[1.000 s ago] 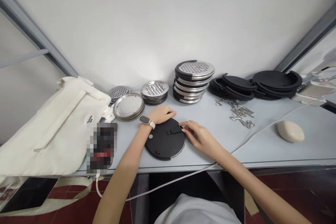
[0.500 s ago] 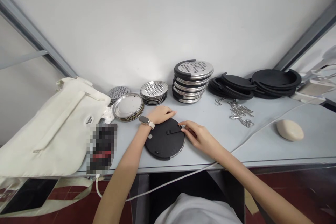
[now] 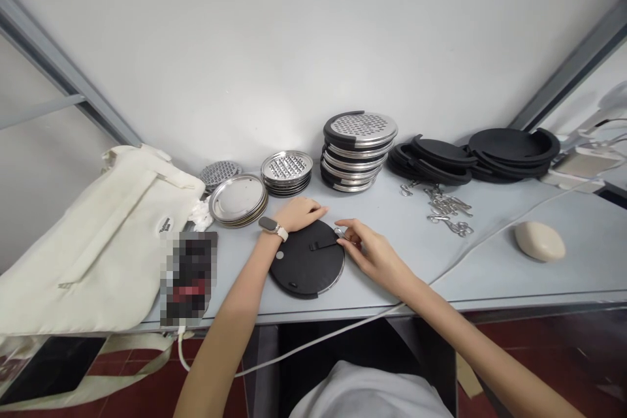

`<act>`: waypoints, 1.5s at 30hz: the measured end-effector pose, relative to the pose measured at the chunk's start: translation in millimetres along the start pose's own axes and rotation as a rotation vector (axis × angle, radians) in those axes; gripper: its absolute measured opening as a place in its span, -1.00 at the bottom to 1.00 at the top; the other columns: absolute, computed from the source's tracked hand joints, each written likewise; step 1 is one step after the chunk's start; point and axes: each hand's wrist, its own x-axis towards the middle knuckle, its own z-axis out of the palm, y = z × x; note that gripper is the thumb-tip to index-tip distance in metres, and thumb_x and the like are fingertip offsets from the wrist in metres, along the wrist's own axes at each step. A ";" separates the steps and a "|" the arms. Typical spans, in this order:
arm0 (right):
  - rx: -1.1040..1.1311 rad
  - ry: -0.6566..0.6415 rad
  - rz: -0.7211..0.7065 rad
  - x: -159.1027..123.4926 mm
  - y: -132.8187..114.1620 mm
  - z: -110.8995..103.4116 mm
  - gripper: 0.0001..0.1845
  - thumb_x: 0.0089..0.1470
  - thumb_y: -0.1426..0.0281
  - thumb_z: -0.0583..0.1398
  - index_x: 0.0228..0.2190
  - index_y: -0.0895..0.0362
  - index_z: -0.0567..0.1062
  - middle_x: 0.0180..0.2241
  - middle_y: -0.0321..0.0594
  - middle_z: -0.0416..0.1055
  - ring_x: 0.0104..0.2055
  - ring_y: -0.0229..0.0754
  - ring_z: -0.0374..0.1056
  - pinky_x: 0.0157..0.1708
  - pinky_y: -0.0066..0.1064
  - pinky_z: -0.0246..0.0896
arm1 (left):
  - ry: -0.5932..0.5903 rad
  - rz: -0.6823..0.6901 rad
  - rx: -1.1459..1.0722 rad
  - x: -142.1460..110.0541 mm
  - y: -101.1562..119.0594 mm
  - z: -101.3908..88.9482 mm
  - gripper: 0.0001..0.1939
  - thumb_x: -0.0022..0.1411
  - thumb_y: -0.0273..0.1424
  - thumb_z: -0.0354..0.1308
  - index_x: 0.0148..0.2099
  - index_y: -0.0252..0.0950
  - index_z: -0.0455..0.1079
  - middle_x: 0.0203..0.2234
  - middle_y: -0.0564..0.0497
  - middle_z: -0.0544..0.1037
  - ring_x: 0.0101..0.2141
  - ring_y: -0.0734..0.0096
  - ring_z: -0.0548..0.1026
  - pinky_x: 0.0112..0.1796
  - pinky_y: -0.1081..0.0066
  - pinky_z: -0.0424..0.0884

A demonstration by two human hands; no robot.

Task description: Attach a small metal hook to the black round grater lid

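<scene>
A round black disc (image 3: 306,262) is lying flat on the grey table (image 3: 490,274), close to its front edge and directly in front of the person. A short black tab on the disc is running from near its centre toward its right rim, so its long axis is pointing at the right hand. The left hand (image 3: 300,213) is resting on the far left rim of the disc with the fingers laid flat and close together, pressing down and not gripping anything. The right hand (image 3: 369,251) is sitting just at the right rim, and its thumb and forefinger are pinching a small metal hook (image 3: 339,232) exactly where the tab is ending; this hand is the nearer one to that end. Behind the disc, a stack of steel lids (image 3: 238,199), a stack of perforated steel plates (image 3: 287,172) and a taller stack of assembled discs (image 3: 359,150) are standing in a row. To the right, two piles of black rings (image 3: 474,155) are lying near the wall, with loose metal hooks (image 3: 448,210) scattered in front of them. A white cloth bag (image 3: 93,241) is lying at the left; whether it is holding anything cannot be seen.
</scene>
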 end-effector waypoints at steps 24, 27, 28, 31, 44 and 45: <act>0.005 -0.092 0.015 -0.9 -0.4 -1.4 -0.67 0.22 0.42 -0.02 0.01 0.13 0.29 -0.27 -0.15 0.43 -0.25 -0.19 0.37 -0.19 -0.37 0.24 | 0.000 -0.010 0.043 0.5 3.6 -0.6 -0.46 0.30 -0.10 -0.22 -0.50 -0.32 0.37 -0.56 -0.02 0.47 -0.52 0.44 0.33 -0.43 0.44 0.10; 0.004 -0.083 -0.021 -0.4 0.1 -2.3 -0.68 0.22 0.43 -0.02 -0.01 0.11 0.33 -0.23 -0.14 0.40 -0.18 -0.18 0.34 -0.14 -0.35 0.23 | 0.001 -0.006 0.045 0.8 2.7 -0.1 -0.47 0.30 -0.11 -0.22 -0.50 -0.31 0.37 -0.57 -0.01 0.46 -0.53 0.44 0.32 -0.43 0.43 0.10; -0.002 -0.081 -0.031 -0.2 -0.1 -2.7 -0.67 0.22 0.43 -0.03 -0.01 0.09 0.35 -0.23 -0.14 0.38 -0.19 -0.18 0.34 -0.15 -0.35 0.22 | 0.001 -0.006 0.045 0.8 2.4 0.0 -0.47 0.30 -0.12 -0.22 -0.50 -0.31 0.37 -0.57 0.00 0.46 -0.53 0.44 0.32 -0.43 0.44 0.10; -0.030 -0.077 -0.035 0.4 -1.6 -3.9 -0.65 0.23 0.44 -0.04 -0.01 0.07 0.37 -0.30 -0.16 0.33 -0.27 -0.19 0.33 -0.20 -0.36 0.24 | 0.002 -0.009 0.039 1.0 1.9 0.3 -0.48 0.30 -0.13 -0.21 -0.50 -0.31 0.37 -0.56 0.00 0.46 -0.53 0.44 0.32 -0.43 0.44 0.11; -0.048 -0.082 -0.057 -0.1 -1.1 -3.3 -0.63 0.23 0.45 -0.04 0.04 0.08 0.33 -0.32 -0.16 0.35 -0.29 -0.19 0.33 -0.23 -0.35 0.26 | 0.002 -0.015 0.041 0.4 2.7 -0.3 -0.49 0.30 -0.14 -0.20 -0.52 -0.31 0.35 -0.56 0.00 0.46 -0.53 0.45 0.32 -0.43 0.44 0.11; -0.058 -0.082 -0.059 -0.1 -0.3 -2.6 -0.63 0.23 0.44 -0.04 0.04 0.08 0.33 -0.33 -0.16 0.35 -0.30 -0.19 0.33 -0.23 -0.35 0.26 | 0.002 -0.014 0.040 0.5 2.5 -0.2 -0.49 0.30 -0.13 -0.20 -0.52 -0.31 0.35 -0.56 0.00 0.46 -0.52 0.45 0.32 -0.43 0.44 0.11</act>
